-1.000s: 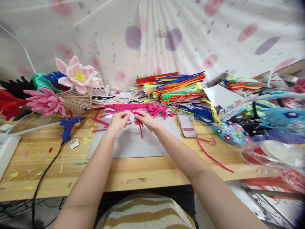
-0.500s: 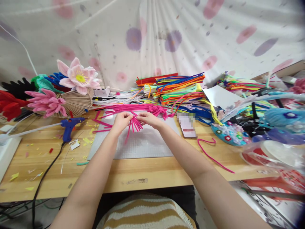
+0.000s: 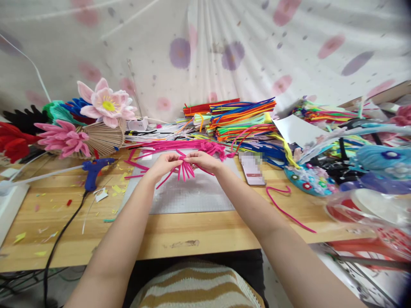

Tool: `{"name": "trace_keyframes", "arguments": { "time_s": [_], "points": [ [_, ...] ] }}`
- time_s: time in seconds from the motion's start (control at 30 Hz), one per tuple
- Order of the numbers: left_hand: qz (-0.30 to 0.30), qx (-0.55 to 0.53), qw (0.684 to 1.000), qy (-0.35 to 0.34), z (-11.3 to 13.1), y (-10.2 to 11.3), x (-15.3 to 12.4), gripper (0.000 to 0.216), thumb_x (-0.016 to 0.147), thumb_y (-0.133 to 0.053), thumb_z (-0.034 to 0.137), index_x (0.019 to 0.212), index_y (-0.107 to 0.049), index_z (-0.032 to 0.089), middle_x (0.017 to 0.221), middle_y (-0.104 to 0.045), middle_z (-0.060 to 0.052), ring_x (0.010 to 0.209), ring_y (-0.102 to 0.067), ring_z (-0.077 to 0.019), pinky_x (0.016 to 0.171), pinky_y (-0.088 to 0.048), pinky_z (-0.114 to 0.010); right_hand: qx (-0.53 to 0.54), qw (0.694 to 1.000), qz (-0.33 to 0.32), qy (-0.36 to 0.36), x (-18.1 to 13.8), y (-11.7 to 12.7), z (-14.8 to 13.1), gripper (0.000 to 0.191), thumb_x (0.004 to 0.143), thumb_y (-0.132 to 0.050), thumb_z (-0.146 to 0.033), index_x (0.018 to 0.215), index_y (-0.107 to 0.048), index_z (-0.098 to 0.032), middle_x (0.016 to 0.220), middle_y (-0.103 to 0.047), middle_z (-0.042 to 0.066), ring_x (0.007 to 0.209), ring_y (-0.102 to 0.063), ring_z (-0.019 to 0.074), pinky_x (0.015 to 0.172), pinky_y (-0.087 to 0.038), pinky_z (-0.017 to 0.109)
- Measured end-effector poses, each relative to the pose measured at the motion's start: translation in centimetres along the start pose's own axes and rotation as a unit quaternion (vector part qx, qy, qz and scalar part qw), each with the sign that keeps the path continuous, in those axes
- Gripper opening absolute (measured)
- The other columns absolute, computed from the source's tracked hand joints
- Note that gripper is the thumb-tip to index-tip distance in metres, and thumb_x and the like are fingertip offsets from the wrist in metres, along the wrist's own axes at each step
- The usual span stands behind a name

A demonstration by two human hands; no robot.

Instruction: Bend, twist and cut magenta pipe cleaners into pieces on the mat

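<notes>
The pink bunch (image 3: 185, 170) above the grey mat (image 3: 195, 203) looks gathered, its ends loose — left hand (image 3: 163, 165) and right hand (image 3: 204, 161) both pinch it between fingers. Pink stems (image 3: 165, 146) at eleven o'clock look unworked; the curled cluster (image 3: 212, 149) at two, shaped.

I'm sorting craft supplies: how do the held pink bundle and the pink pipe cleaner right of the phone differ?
The bundle has several strands; the pipe cleaner is one bent strand. The left hand and right hand hold the bundle; the pipe cleaner lies on the table. Both are bright pink.
</notes>
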State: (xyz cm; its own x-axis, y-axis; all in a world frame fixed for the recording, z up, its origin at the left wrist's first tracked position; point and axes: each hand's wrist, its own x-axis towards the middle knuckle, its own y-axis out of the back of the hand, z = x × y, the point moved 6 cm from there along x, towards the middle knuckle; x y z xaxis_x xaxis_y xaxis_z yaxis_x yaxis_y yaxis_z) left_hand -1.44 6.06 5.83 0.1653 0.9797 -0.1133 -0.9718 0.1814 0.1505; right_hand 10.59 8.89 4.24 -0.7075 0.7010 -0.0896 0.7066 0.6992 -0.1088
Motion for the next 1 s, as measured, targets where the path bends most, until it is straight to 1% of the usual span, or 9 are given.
{"name": "trace_keyframes", "arguments": {
  "time_s": [0.17,0.27,0.4,0.57,0.63,0.7,0.83,0.93,1.0],
  "points": [
    [0.070,0.006,0.997,-0.022,-0.6,0.4,0.7,0.024,0.053,-0.071,0.031,0.062,-0.057,0.014,0.058,-0.055,0.002,0.052,-0.051,-0.0090,0.051,-0.046,-0.024,0.033,0.999,0.007,-0.008,0.3,-0.1,0.1,0.028,0.064,-0.069,-0.033,0.074,-0.051,-0.014,0.058,-0.050,-0.006,0.050,-0.046,0.0051,0.052,-0.037,0.020],
    [0.091,-0.014,0.995,-0.022,-1.0,0.1,0.8,0.026,0.053,-0.071,0.033,0.066,-0.060,0.013,0.062,-0.060,-0.001,0.056,-0.056,-0.0117,0.054,-0.048,-0.026,0.029,0.999,0.026,-0.005,0.4,0.0,0.1,0.032,0.062,-0.071,-0.032,0.080,-0.049,-0.016,0.056,-0.051,-0.007,0.048,-0.047,0.0057,0.050,-0.037,0.020],
    [0.083,-0.059,0.995,0.022,-0.9,-0.4,0.3,0.027,0.050,-0.072,0.032,0.066,-0.063,0.012,0.064,-0.064,-0.003,0.058,-0.060,-0.0134,0.060,-0.050,-0.028,-0.036,0.999,0.039,-0.004,0.4,0.1,-0.1,0.033,0.062,-0.071,-0.032,0.082,-0.048,-0.017,0.054,-0.052,-0.006,0.047,-0.048,0.0063,0.047,-0.037,0.019],
    [0.102,-0.081,0.989,0.073,-0.6,-0.4,-0.2,0.021,0.049,-0.071,0.028,0.062,-0.063,0.013,0.058,-0.062,-0.001,0.059,-0.060,-0.0151,0.060,-0.049,-0.029,-0.134,0.986,0.100,-0.016,0.5,0.4,-0.7,0.027,0.062,-0.069,-0.021,0.079,-0.049,-0.016,0.051,-0.050,-0.007,0.045,-0.047,0.0060,0.042,-0.036,0.017],
    [0.103,-0.070,0.990,0.065,-0.7,-0.3,0.0,0.020,0.051,-0.070,0.029,0.062,-0.064,0.013,0.058,-0.062,-0.002,0.059,-0.059,-0.0155,0.059,-0.048,-0.029,-0.161,0.981,0.110,-0.016,0.5,0.3,-0.9,0.021,0.063,-0.067,-0.017,0.076,-0.050,-0.015,0.051,-0.051,-0.006,0.046,-0.048,0.0059,0.043,-0.037,0.017],
    [0.097,-0.038,0.994,0.037,-0.8,-0.3,0.5,0.021,0.052,-0.069,0.030,0.064,-0.066,0.013,0.058,-0.063,-0.003,0.058,-0.058,-0.0148,0.058,-0.046,-0.028,-0.178,0.978,0.106,-0.016,0.4,0.0,-1.0,0.017,0.064,-0.065,-0.015,0.074,-0.050,-0.015,0.053,-0.052,-0.005,0.047,-0.048,0.0059,0.043,-0.038,0.017],
    [0.109,0.033,0.993,-0.016,-0.8,0.1,1.0,0.016,0.056,-0.065,0.028,0.062,-0.067,0.013,0.056,-0.061,-0.002,0.054,-0.054,-0.0120,0.055,-0.042,-0.024,-0.181,0.979,0.090,-0.018,0.2,-0.2,-1.2,0.017,0.065,-0.064,-0.016,0.075,-0.051,-0.015,0.055,-0.051,-0.005,0.048,-0.048,0.0057,0.043,-0.038,0.017],
    [0.116,0.025,0.993,-0.020,-0.8,0.3,1.0,0.017,0.058,-0.063,0.030,0.063,-0.066,0.013,0.057,-0.061,-0.001,0.054,-0.052,-0.0108,0.053,-0.040,-0.023,-0.173,0.980,0.097,-0.004,0.1,0.0,-1.5,0.013,0.067,-0.063,-0.017,0.071,-0.051,-0.014,0.057,-0.049,-0.006,0.049,-0.046,0.0045,0.045,-0.038,0.016],
    [0.104,0.007,0.994,-0.013,-0.7,0.2,0.9,0.021,0.058,-0.064,0.033,0.066,-0.066,0.013,0.060,-0.062,-0.001,0.055,-0.052,-0.0104,0.053,-0.040,-0.022,-0.150,0.984,0.098,-0.001,0.1,0.1,-1.6,0.011,0.067,-0.062,-0.014,0.070,-0.051,-0.014,0.059,-0.051,-0.005,0.052,-0.048,0.0048,0.048,-0.041,0.017]
  ]
}}
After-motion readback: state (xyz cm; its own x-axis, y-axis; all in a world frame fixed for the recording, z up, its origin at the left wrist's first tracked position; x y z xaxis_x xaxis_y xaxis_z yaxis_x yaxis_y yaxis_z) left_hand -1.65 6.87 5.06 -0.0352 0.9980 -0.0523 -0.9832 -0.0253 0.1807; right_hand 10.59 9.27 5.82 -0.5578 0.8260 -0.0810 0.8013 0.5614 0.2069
